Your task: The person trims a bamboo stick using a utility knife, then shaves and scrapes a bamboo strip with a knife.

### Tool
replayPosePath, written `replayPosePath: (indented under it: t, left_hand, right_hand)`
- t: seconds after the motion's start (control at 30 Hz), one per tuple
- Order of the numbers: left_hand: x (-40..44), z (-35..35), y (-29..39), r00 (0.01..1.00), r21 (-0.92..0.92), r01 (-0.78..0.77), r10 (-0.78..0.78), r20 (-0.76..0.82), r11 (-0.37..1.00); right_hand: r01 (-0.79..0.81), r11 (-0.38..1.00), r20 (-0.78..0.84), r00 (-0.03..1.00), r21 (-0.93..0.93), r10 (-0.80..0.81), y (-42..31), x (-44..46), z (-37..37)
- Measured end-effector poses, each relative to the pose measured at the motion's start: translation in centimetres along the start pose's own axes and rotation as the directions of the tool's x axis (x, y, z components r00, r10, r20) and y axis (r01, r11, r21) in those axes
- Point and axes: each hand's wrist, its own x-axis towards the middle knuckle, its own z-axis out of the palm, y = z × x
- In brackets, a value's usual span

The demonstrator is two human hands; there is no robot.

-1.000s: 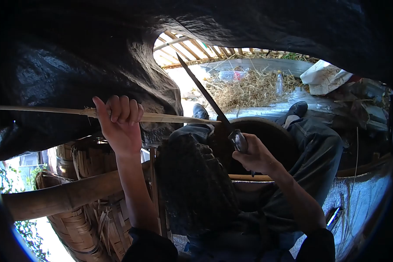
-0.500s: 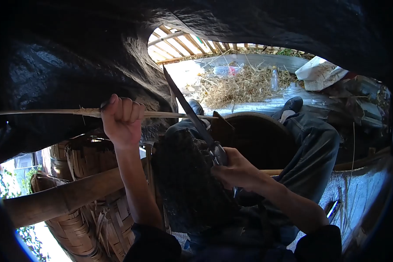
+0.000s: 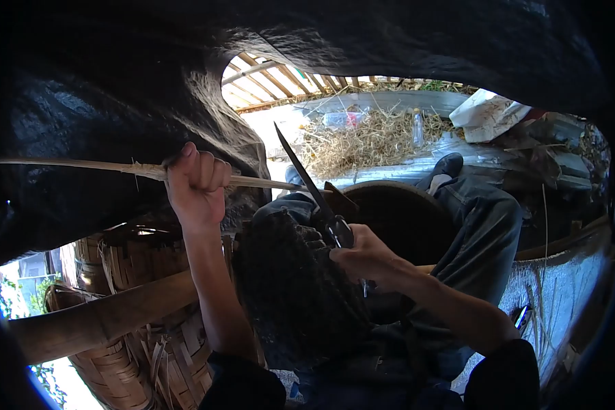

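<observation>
Sheeting (image 3: 82,130) beyond strip (image 3: 261,182) in left hand (image 3: 199,186)

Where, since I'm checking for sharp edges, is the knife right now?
The knife is near the middle of the head view, held in the right hand, slanting up past the pale strip.

Dark sheeting (image 3: 82,116): we see deep shadow, faint sheen
Straw (image 3: 352,143): bright, white glare alongside
Frame edges: we get black vignetting
</observation>
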Motion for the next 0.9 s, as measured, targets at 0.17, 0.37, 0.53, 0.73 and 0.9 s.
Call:
replayPosePath:
  t: [0.17, 0.37, 0.53, 0.73, 0.9]
  left_hand:
    - [0.7, -0.1, -0.1, 1.0, -0.001, 0.008, -0.008, 0.004, 1.0]
    - [1.1, 0.1, -0.1, 0.998, -0.034, 0.025, -0.023, 0.061, 0.999]
    - [0.7, -0.3, -0.2, 0.997, -0.008, 0.018, -0.018, 0.07, 1.0]
    - [0.8, 0.3, -0.1, 0.997, 0.002, 0.009, -0.009, -0.075, 1.0]
    - [0.5, 0.5, -0.2, 0.988, -0.001, -0.014, 0.014, -0.151, 1.0]
  right_hand:
    - [0.204, 0.922, -0.094, 0.964, -0.328, -0.247, -3.7, -2.8, 0.1]
    - [-0.04, 0.994, -0.016, 0.999, -0.102, 0.039, -2.0, -1.2, 0.7]
    - [0.107, 0.985, -0.001, 0.994, -0.136, -0.108, -4.7, -2.5, -0.4]
    - [-0.003, 0.995, 0.083, 0.997, 0.102, -0.005, -1.8, -1.0, 1.5]
    - [-0.071, 0.995, 0.017, 0.997, 0.074, 0.07, -3.2, -1.9, 0.7]
